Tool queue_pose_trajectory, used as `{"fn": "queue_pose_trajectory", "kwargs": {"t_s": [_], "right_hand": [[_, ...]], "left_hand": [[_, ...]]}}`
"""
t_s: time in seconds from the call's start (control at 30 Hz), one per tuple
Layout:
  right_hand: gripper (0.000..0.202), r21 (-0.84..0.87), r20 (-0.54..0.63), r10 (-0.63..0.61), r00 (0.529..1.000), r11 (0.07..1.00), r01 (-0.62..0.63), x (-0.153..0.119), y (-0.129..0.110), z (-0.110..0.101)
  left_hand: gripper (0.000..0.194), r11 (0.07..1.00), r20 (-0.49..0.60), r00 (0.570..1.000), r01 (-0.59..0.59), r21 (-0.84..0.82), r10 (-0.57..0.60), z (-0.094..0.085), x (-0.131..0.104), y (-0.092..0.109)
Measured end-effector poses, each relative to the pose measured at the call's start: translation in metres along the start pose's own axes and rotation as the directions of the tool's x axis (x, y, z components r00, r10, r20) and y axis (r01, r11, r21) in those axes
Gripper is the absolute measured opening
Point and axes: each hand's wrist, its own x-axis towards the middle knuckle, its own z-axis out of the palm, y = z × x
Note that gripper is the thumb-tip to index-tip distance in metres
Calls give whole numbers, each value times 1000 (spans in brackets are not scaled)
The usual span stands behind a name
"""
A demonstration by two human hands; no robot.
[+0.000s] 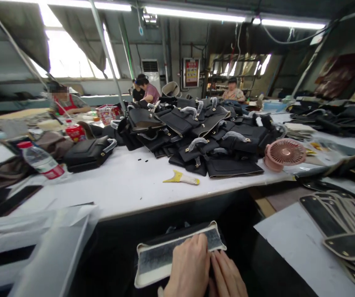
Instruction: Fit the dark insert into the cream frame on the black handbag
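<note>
the desk [128, 185] carries a heap of black bags [208, 136], kept out of your way; the panel [165, 258] lies low before you, your left hand [191, 268] and right hand [226, 276] pressing it flat, fingers together

Both hands lie side by side on a panel [177, 255] at the near edge, the left hand [189, 268] touching the right hand [226, 276]. Beyond them runs the table [128, 185]. A scraper [182, 178] lies near its front edge, with the bag pile [208, 136] behind it. A fan [284, 153] sits right of the pile. A lone bag [87, 153] sits left of the pile, and a bottle [43, 161] lies further left. Stacked straps [344, 222] lie on a lower surface to the right.
</note>
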Motion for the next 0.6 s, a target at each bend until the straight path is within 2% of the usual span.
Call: {"fn": "queue_pose_trajectory", "kwargs": {"t_s": [0.1,0.2,0.4,0.6], "right_hand": [[51,-16,7,-46,999,999,46,1,3,0],[52,4,13,-51,999,999,51,2,-4,-1],[52,84,19,114,993,990,-116,-1,-33,1],[51,109,34,153,988,982,-156,2,-47,-1]], "left_hand": [[18,999,-67,997,-29,-23,27,1,-8,-5],[19,1000,-107,994,-25,6,26,2,-14,-11],[17,997,-148,986,-77,33,81,9,-28,-27],[18,997,-167,986,-5,-80,-8,10,-43,-42]]}}
